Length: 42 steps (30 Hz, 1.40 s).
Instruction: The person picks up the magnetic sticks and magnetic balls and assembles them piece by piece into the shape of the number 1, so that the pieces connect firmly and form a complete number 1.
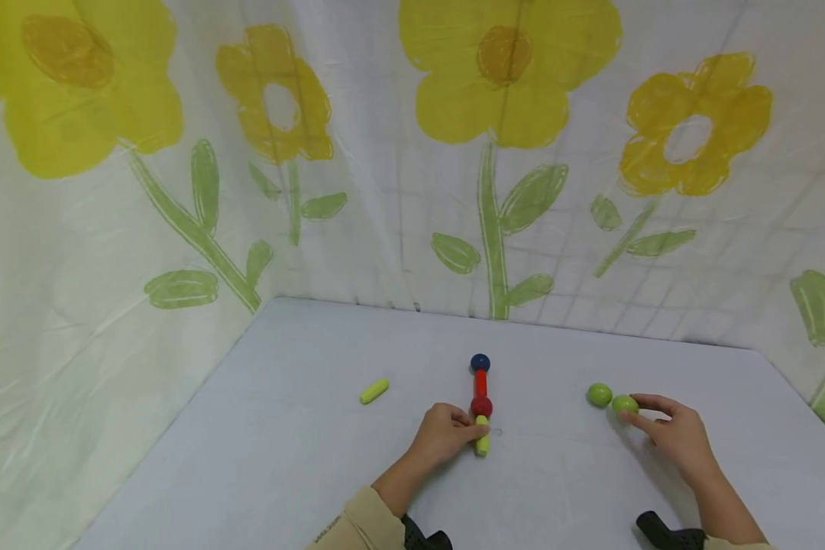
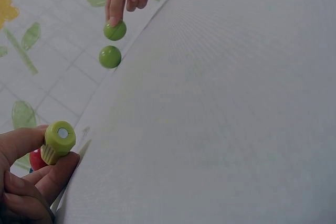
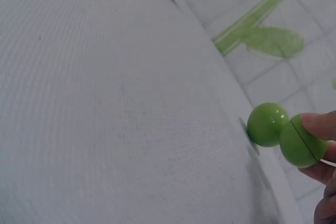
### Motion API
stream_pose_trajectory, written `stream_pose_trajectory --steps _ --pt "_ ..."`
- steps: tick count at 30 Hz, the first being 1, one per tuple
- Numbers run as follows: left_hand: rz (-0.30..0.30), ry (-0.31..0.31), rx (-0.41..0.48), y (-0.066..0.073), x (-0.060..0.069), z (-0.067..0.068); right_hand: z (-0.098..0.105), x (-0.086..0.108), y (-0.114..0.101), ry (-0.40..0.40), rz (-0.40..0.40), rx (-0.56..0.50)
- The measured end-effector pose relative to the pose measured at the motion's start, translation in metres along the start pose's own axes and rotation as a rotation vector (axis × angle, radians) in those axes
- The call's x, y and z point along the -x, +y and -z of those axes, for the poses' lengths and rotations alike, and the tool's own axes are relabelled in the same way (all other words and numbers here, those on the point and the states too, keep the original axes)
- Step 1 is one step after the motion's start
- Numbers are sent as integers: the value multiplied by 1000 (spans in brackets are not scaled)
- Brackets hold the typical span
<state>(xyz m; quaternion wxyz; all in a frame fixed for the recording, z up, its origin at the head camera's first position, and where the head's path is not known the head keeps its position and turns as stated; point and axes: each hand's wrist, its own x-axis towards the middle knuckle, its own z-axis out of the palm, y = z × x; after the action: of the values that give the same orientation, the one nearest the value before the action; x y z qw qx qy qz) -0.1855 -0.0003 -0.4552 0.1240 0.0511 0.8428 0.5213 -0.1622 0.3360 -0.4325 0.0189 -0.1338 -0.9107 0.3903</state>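
My left hand (image 1: pixel 445 437) pinches a yellow-green rod (image 1: pixel 481 445) between thumb and fingers. In the left wrist view, the rod's end (image 2: pixel 62 133) shows a round silvery disc. The rod lines up with a red ball (image 1: pixel 481 406), a red rod (image 1: pixel 480 383) and a dark blue ball (image 1: pixel 480 363), which form a row on the table. Over at the right, my right hand (image 1: pixel 675 435) pinches a green ball (image 1: pixel 625 406) with thumb and fingers. A second green ball (image 1: pixel 600 394) sits just left of it; the right wrist view shows them close together.
Left of the row lies another yellow-green rod (image 1: pixel 374 390) on the white table (image 1: pixel 261 451). Behind the table's far edge hangs a pale curtain (image 1: pixel 378 191) printed with yellow flowers. Dark wrist devices (image 1: pixel 670 532) show at both sleeves.
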Motion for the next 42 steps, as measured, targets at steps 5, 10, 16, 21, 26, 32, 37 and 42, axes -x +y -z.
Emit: stream_pose_trajectory --steps 5,10,16,21,26,32,37,42 --pt "4 7 -5 0 0 0 2 3 -4 3 14 5" --pt "3 9 -7 0 0 1 4 9 -8 7 8 25" --pt "-9 12 5 0 0 2 5 15 -15 7 16 43" --pt "-11 13 5 1 0 2 4 19 -21 -14 46 48" --pt "-3 7 6 2 1 2 1 24 -28 -30 62 60" --pt "2 8 9 2 1 2 -4 29 -36 -48 91 57" --pt "-2 5 10 2 1 2 -11 33 -41 -52 142 73" --pt "-8 1 8 1 0 1 -18 36 -43 -33 186 93"
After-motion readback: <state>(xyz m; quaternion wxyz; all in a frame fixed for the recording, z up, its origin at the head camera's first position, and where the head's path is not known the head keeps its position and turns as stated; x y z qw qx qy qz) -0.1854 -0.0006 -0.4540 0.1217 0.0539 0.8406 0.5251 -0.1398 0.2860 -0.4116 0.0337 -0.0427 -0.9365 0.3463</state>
